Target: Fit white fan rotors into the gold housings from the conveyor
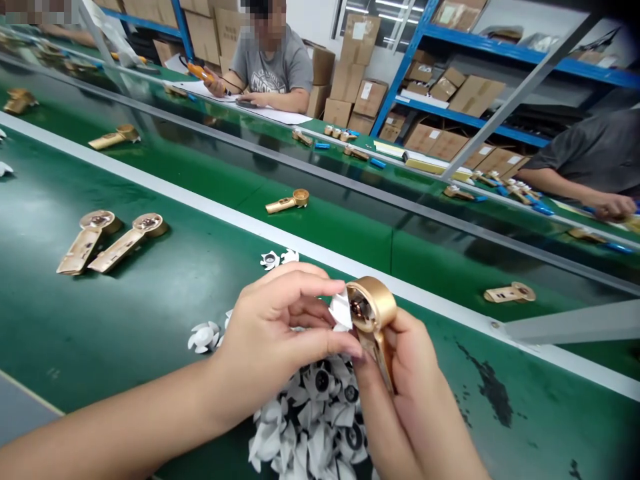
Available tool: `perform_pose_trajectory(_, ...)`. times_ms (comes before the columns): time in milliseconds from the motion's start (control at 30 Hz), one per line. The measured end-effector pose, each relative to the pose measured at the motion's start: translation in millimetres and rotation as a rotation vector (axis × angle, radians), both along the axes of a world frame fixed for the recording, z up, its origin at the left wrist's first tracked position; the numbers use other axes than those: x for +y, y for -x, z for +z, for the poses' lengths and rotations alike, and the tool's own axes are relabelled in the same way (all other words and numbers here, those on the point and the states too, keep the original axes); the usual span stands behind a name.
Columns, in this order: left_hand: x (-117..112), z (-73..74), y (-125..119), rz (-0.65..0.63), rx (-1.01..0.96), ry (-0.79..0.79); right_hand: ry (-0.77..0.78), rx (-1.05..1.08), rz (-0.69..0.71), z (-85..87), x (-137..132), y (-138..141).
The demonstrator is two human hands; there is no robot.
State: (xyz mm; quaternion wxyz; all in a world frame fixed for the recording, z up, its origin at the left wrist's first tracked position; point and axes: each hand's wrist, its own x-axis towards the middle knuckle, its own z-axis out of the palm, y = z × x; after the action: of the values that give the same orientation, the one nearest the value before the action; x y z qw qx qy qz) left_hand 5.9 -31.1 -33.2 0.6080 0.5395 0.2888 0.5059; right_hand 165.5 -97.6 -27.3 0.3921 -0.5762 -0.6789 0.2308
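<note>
Between the thumb and fingers of my left hand [280, 327] is a small white fan blade [341, 311], at the mouth of a gold handheld fan housing [377, 303]. My right hand [415, 380] grips that housing by its handle, with the round head up and its opening turned left. Copper-coloured parts show inside the head. Whether the blade touches the housing I cannot tell. Below my hands lies a heap of white fan blades [315, 427], some showing dark round centres. A few loose blades [204, 337] rest left of my left wrist.
Two gold housings [127, 243] lie on the green table [200, 220] at left. Past a white rail [225, 223], more housings [289, 201] sit on a green belt [345, 227]. A grey metal post [575, 323] stands at right. Two co-workers sit across the line, before shelves of cartons.
</note>
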Motion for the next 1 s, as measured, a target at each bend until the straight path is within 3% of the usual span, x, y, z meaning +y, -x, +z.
perform_pose_trajectory(167, -1, -2.3, 1, 0.039, 0.084, -0.083, 0.046, -0.041, -0.135, 0.7, -8, 11)
perform_pose_trajectory(400, -6, -3.6, -6, 0.037, 0.073, 0.067, -0.005, -0.302, -0.276, -13.5, -10, 21)
perform_pose_trajectory(533, -18, -11.6, -7, -0.050, 0.261, -0.089, -0.065, -0.438, -0.393, -22.1, -8, 22)
perform_pose_trajectory(700, -33, -12.5, -5, -0.261, 0.263, -0.204, -0.188, -0.596, -0.300, -33.0, -18, 4)
perform_pose_trajectory(800, -27, -5.2, -4, -0.297, 0.335, -0.268, -0.161, -0.622, -0.262, -22.9, -16, -4)
perform_pose_trajectory(900, 4, 4.0, 7, -0.175, 0.601, -0.311, -0.041, -0.679, -0.303, -4.0, 17, -17)
perform_pose_trajectory(1000, 53, 8.4, 31, 0.155, 1.057, -0.348, 0.114, -0.810, -0.466, 2.2, 76, -45)
